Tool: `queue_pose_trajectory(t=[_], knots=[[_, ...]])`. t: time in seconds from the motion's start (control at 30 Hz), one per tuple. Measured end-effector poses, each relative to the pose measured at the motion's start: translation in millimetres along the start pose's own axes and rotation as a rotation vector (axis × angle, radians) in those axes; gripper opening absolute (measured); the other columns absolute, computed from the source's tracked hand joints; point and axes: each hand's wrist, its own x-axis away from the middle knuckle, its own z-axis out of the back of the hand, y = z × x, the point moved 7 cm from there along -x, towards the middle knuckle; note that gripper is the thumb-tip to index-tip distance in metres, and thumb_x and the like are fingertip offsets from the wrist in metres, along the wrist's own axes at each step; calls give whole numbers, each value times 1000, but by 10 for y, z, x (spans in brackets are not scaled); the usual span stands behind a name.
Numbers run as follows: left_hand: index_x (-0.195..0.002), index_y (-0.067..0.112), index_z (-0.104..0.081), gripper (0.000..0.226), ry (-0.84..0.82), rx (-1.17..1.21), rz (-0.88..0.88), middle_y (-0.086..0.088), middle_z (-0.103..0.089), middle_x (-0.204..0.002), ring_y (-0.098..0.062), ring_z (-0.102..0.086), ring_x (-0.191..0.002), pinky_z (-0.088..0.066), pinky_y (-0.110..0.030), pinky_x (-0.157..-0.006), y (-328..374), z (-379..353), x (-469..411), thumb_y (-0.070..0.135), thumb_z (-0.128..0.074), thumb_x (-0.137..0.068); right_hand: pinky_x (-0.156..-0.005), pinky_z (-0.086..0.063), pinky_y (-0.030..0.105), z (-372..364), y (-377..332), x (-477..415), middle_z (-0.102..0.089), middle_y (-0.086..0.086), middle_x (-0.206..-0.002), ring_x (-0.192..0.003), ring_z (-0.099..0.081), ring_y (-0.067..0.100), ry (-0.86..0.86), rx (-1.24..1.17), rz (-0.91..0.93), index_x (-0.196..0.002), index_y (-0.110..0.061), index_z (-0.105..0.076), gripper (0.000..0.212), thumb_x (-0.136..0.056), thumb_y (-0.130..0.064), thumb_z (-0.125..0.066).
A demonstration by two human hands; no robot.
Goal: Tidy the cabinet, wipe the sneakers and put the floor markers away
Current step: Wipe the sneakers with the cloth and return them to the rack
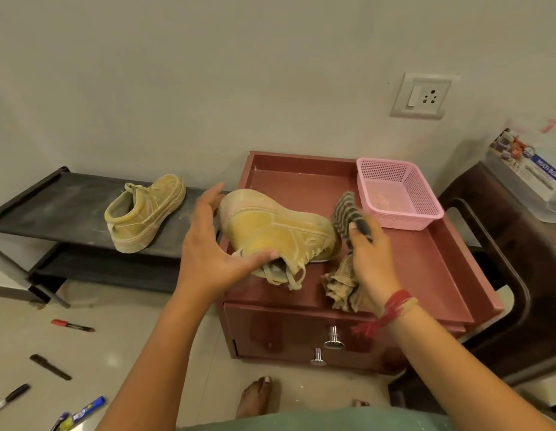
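Observation:
A dusty yellow sneaker (280, 231) lies on its side on top of the reddish-brown cabinet (426, 269). My left hand (214, 244) grips it, thumb at the collar and fingers spread over the toe end. My right hand (370, 256) holds a striped, frayed cloth (343, 219) bunched against the sneaker's heel side. The second yellow sneaker (144, 211) stands upright on the black shoe rack (52, 209) to the left. Several markers lie on the floor at the lower left, among them a red one (72, 325), a black one (50, 367) and a blue one (88, 409).
A pink mesh basket (398, 194) sits at the cabinet's back right corner. The cabinet front has two chrome knobs (332, 339). A dark chair (504, 275) carrying a clear plastic box (529, 175) stands on the right. A wall socket (421, 96) is above. My bare foot (255, 396) is by the cabinet.

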Motion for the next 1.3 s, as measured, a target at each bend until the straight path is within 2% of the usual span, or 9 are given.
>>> queue_pose_trajectory(t=[0.13, 0.3, 0.4, 0.53, 0.7, 0.8, 0.97, 1.13, 1.3], knots=[[-145, 28, -19, 124, -44, -43, -128, 15, -45, -130, 17, -39, -118, -31, 2, -91, 139, -90, -19, 57, -87, -46, -110, -33, 29, -2, -685, 258, -45, 0, -142, -131, -40, 9, -59, 25, 366, -134, -18, -47, 44, -91, -9, -45], [-150, 25, -13, 123, -97, -59, -254, 11, -48, -136, -10, -49, -126, -47, -43, -101, 167, -259, 41, 59, -83, -55, -115, -24, 34, -489, -1001, 593, -37, -1, -147, -138, -29, 9, -357, 397, 685, -133, -20, -50, 57, -79, -3, -42], [-149, 35, -9, 113, -74, -23, -266, 31, -45, -133, 1, -49, -123, -47, -31, -98, 220, -241, 87, 43, -80, -62, -112, -25, 49, -750, -856, 726, -30, 0, -152, -143, -19, 21, -449, 676, 812, -136, -25, -44, 50, -88, -20, -37], [-151, 28, -8, 116, -72, -62, -350, 7, -56, -127, -12, -60, -111, -53, -35, -91, 293, -223, 100, 35, -84, -64, -113, -21, 52, -727, -760, 681, -28, -10, -152, -144, -13, 17, -430, 525, 735, -136, -34, -43, 41, -95, -33, -40], [-150, 17, -6, 130, -76, -168, -369, 7, -47, -131, 13, -42, -117, -38, -9, -95, 393, -268, 64, 56, -86, -54, -109, -34, 43, -437, -679, 323, -54, -3, -133, -129, -43, 7, -247, 49, 462, -125, -19, -57, 34, -94, -26, -47], [-150, 19, -5, 123, -87, -158, -357, 13, -50, -125, 8, -49, -111, -36, -3, -90, 423, -263, 68, 54, -80, -59, -114, -24, 47, -571, -755, 564, -49, -12, -137, -136, -34, 11, -385, 224, 665, -126, -23, -56, 31, -95, -23, -48], [-151, 14, -9, 125, -72, -227, -377, 5, -51, -133, -1, -50, -116, -38, -11, -97, 374, -236, 70, 61, -79, -58, -113, -27, 45, -533, -678, 381, -46, -7, -141, -136, -32, 7, -366, 136, 548, -128, -26, -53, 33, -96, -26, -46], [-136, 4, -46, 99, -107, -390, -405, -3, -57, -129, -13, -52, -120, -43, -32, -98, 287, -211, 96, 62, -74, -61, -116, -21, 38, -648, -591, 547, -39, -10, -146, -140, -26, 9, -434, 252, 612, -133, -33, -45, 37, -96, -32, -44], [-141, 6, -40, 104, -171, -443, -341, -4, -53, -136, -18, -49, -126, -40, -33, -104, 89, -119, 85, 64, -74, -61, -111, -29, 49, -613, -433, 293, -47, -12, -139, -133, -38, 6, -312, 235, 493, -130, -40, -44, 36, -94, -42, -41]])
